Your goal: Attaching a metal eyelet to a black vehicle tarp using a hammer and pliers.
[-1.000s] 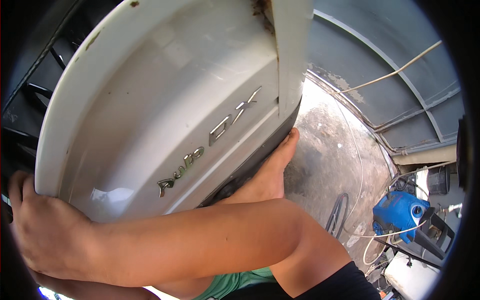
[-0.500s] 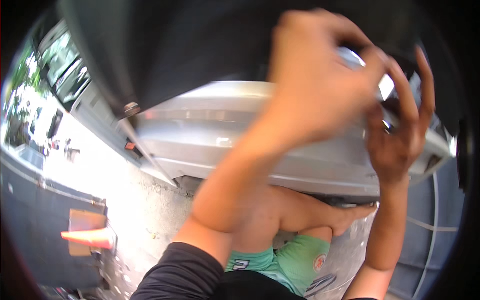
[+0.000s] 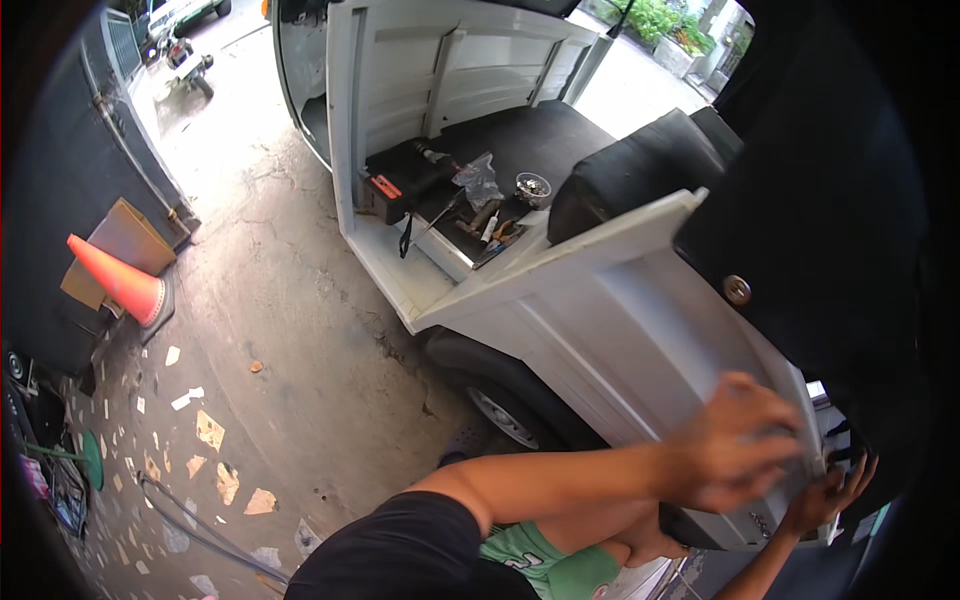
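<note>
Head view: the mottled grey concrete floor fills much of the left half. To its right we log a silver-white, ribbed metal side panel of a vehicle's cargo bed. Its long axis runs from an open corner near mid-view toward the lower right. Beyond its top rim hangs a matte black flexible sheet, its near edge descending roughly along that rim.

Below the panel's open corner sits a black rubber tyre on a grey wheel; inside the bed, a bulky black padded cushion. Well apart, left, stands a tilted orange cone with a dark base.

Hands, which we find apart from each other: the left hand is motion-blurred in front of the panel, fingers curled; we cannot tell whether it holds anything. The right hand has its fingers extended at the panel's lower-right end, by the sheet's lower edge; grip unclear. Key relation: most of the panel lies up and left of both hands, most of the sheet above them, and the right hand is nearer the sheet's lower edge.

Smallest entry: a round brass-coloured eyelet near the sheet's border, above the left hand.
</note>
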`<action>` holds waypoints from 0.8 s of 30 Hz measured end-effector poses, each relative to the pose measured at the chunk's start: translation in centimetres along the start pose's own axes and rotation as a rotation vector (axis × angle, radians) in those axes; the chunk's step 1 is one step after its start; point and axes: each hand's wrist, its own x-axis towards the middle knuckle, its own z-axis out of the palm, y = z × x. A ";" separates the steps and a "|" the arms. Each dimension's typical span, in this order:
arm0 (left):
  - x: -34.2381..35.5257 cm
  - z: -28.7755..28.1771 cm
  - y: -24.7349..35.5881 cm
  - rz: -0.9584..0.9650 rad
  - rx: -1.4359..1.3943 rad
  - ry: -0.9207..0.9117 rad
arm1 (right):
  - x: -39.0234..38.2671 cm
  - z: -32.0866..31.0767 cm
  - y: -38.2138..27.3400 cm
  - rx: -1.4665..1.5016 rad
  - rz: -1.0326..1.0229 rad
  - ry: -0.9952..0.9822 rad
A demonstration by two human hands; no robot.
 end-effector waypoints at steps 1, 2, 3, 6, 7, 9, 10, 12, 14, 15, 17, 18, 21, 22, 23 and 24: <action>-0.9 -5.8 -0.6 -0.014 0.109 0.044 | 0.0 0.1 0.0 0.001 -0.011 -0.003; -4.7 -9.4 -3.7 -0.109 -0.179 0.264 | 0.1 0.4 -0.6 0.045 0.004 0.021; -2.7 -14.2 -4.3 -0.111 0.138 0.478 | 0.3 0.2 -0.4 0.053 0.011 0.041; -5.1 -28.0 -12.8 -0.448 0.898 0.472 | 0.9 0.3 -0.3 0.088 -0.024 0.098; -7.5 -32.0 -16.3 -0.605 0.987 0.310 | 0.8 0.4 -0.2 0.088 -0.023 0.102; -11.2 -37.8 -21.5 -0.746 1.070 0.143 | 0.4 1.1 0.3 -0.016 -0.072 0.119; -12.6 -39.7 -23.0 -0.742 1.283 -0.150 | 0.2 1.4 -0.1 -0.018 -0.069 0.124; -12.8 -40.7 -25.4 -0.703 1.441 -0.459 | 0.1 1.1 -1.0 -0.035 -0.017 0.119; -11.7 -40.4 -26.8 -0.831 1.524 -0.756 | 0.4 0.5 -1.0 -0.099 -0.056 0.134; -11.0 -40.6 -27.2 -0.813 1.508 -0.764 | 0.4 0.7 -1.6 -0.038 -0.004 0.140; -10.1 -40.8 -27.7 -0.818 1.528 -0.833 | 0.5 0.8 -2.3 0.058 0.051 0.148; -9.7 -40.7 -28.1 -0.806 1.520 -0.843 | 0.7 0.8 -2.1 0.045 0.057 0.150; -9.1 -41.0 -28.7 -0.692 1.585 -1.019 | 0.8 0.6 -2.4 -0.005 0.009 0.138; -9.3 -41.4 -28.7 -0.681 1.586 -1.032 | 0.8 0.9 -2.7 -0.011 0.022 0.137; -9.5 -42.0 -28.6 -0.574 1.626 -1.033 | 0.7 1.2 -2.8 0.005 0.028 0.137; -9.7 -42.7 -28.2 -0.467 1.663 -1.033 | 0.7 1.5 -3.0 0.023 0.033 0.137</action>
